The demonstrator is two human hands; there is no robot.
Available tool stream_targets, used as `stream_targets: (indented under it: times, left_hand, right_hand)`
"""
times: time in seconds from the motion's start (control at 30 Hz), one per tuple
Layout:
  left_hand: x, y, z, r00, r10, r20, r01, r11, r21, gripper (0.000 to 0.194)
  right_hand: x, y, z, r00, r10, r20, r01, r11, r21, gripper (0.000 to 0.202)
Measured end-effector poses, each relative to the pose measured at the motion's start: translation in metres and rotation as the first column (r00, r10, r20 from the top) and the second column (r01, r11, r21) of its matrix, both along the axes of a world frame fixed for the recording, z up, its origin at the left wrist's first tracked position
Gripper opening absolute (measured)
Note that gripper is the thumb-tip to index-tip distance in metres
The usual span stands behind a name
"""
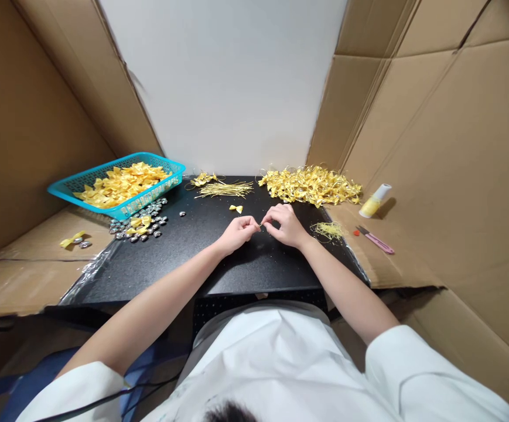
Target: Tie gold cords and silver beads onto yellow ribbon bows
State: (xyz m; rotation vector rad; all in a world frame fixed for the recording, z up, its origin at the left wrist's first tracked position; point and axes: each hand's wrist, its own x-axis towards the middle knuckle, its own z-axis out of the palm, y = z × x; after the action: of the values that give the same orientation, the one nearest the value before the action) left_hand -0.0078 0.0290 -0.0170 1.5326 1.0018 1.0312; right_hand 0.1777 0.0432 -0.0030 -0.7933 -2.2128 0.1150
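Over the middle of the black tabletop (179,258), my left hand (240,233) and my right hand (286,226) meet fingertip to fingertip. Both are closed in a pinch on a thin gold-coloured strand (260,224), mostly hidden by the fingers. Just beyond my left hand lies a single yellow ribbon bow (236,208). Farther back is a bundle of straight gold cords (225,189), with a few corded bows (204,179) behind its left end. A large heap of yellow bows with cord loops (311,184) lies behind my right hand.
At left, a turquoise basket (56,189) holds yellow bows (125,183); silver button-like pieces (149,221) lie before it. Rightward are yellow cord scraps (330,230), pink-handled snips (376,240) and a yellow thread spool (373,202). Cardboard walls (456,146) enclose both sides.
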Motion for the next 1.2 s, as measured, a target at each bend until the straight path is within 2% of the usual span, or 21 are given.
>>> stream_targets:
  times: [0.13, 0.2, 0.43, 0.5, 0.63, 0.7, 0.73, 0.77, 0.8, 0.83, 0.87, 0.9, 0.93, 0.97, 1.0, 1.03, 1.1, 1.13, 1.2]
  left_hand:
    - [-0.003, 0.000, 0.000, 1.000, 0.023, 0.021, -0.023, 1.000, -0.022, 0.012]
    - [-0.003, 0.000, -0.001, 0.999, 0.033, 0.024, -0.032, 0.999, -0.024, 0.010]
    - [-0.001, -0.002, 0.000, 1.000, 0.002, 0.024, -0.002, 1.000, -0.015, 0.018]
    - [-0.001, -0.003, -0.001, 1.000, -0.001, 0.017, 0.001, 1.000, -0.018, 0.017]
    - [-0.003, -0.001, -0.002, 1.000, 0.014, 0.025, -0.013, 1.000, -0.026, 0.013]
    - [-0.005, 0.001, 0.000, 0.997, 0.042, 0.061, -0.040, 0.999, -0.030, 0.014]
    - [-0.007, 0.003, 0.003, 0.994, 0.064, 0.093, -0.062, 0.998, -0.022, 0.014]
    - [-0.008, 0.003, 0.007, 0.988, 0.087, 0.125, -0.087, 0.996, -0.003, 0.015]
    - [-0.008, 0.003, 0.012, 0.982, 0.108, 0.152, -0.115, 0.993, 0.032, 0.016]
    - [-0.009, 0.000, 0.019, 0.978, 0.126, 0.163, -0.142, 0.986, 0.089, 0.017]
    - [-0.008, -0.004, 0.026, 0.981, 0.128, 0.148, -0.153, 0.974, 0.168, 0.018]
    - [-0.006, -0.009, 0.033, 0.986, 0.128, 0.104, -0.152, 0.951, 0.271, 0.018]
    - [-0.003, -0.016, 0.039, 0.993, 0.117, 0.023, -0.117, 0.914, 0.389, 0.017]
    - [0.001, -0.024, 0.044, 0.993, 0.078, -0.089, -0.023, 0.864, 0.503, 0.015]
    - [0.005, -0.033, 0.047, 0.978, 0.006, -0.207, 0.119, 0.801, 0.587, 0.013]
    - [0.010, -0.040, 0.047, 0.942, -0.076, -0.327, 0.276, 0.732, 0.623, 0.010]
    - [0.020, -0.053, 0.043, 0.846, -0.152, -0.511, 0.488, 0.608, 0.626, 0.013]
    - [0.024, -0.058, 0.038, 0.796, -0.166, -0.582, 0.564, 0.553, 0.613, 0.014]
    - [0.030, -0.064, 0.027, 0.707, -0.145, -0.692, 0.662, 0.481, 0.576, 0.015]
  right_hand:
    - [0.009, 0.009, 0.001, 0.981, -0.078, -0.178, 0.074, 0.997, -0.030, 0.013]
    - [0.011, 0.012, 0.001, 0.964, -0.086, -0.250, 0.072, 0.995, -0.065, 0.014]
    - [-0.004, 0.003, -0.003, 0.985, 0.104, -0.139, -0.123, 0.983, -0.137, 0.003]
    - [-0.004, 0.003, -0.002, 0.983, 0.118, -0.141, -0.140, 0.977, -0.159, 0.010]
    - [0.007, 0.011, 0.001, 0.965, 0.053, -0.257, -0.108, 0.973, -0.206, 0.015]
    - [0.012, 0.015, 0.003, 0.926, -0.026, -0.376, -0.094, 0.950, -0.297, 0.017]
    - [0.012, 0.015, 0.003, 0.899, -0.065, -0.433, -0.117, 0.917, -0.381, 0.020]
    - [0.011, 0.014, 0.003, 0.874, -0.094, -0.476, -0.173, 0.856, -0.487, 0.023]
    - [0.008, 0.012, 0.003, 0.858, -0.107, -0.502, -0.261, 0.752, -0.606, 0.028]
    - [0.003, 0.009, 0.003, 0.852, -0.097, -0.515, -0.367, 0.592, -0.718, 0.033]
    - [-0.003, 0.005, 0.003, 0.850, -0.067, -0.522, -0.462, 0.380, -0.801, 0.039]
    - [-0.009, 0.001, 0.003, 0.846, -0.027, -0.532, -0.523, 0.143, -0.840, 0.044]
    - [-0.015, -0.003, 0.002, 0.835, -0.005, -0.550, -0.550, -0.065, -0.833, 0.046]
    - [-0.021, -0.007, 0.002, 0.818, -0.019, -0.574, -0.566, -0.200, -0.800, 0.044]
    - [-0.025, -0.010, 0.002, 0.802, -0.058, -0.594, -0.585, -0.274, -0.763, 0.040]
    - [-0.027, -0.011, 0.002, 0.783, -0.119, -0.610, -0.615, -0.295, -0.731, 0.036]
    - [-0.026, -0.010, 0.003, 0.721, -0.258, -0.643, -0.692, -0.255, -0.675, 0.030]
    - [-0.022, -0.007, 0.005, 0.679, -0.319, -0.661, -0.732, -0.229, -0.642, 0.031]
    - [-0.011, 0.000, 0.010, 0.582, -0.419, -0.697, -0.804, -0.171, -0.569, 0.035]
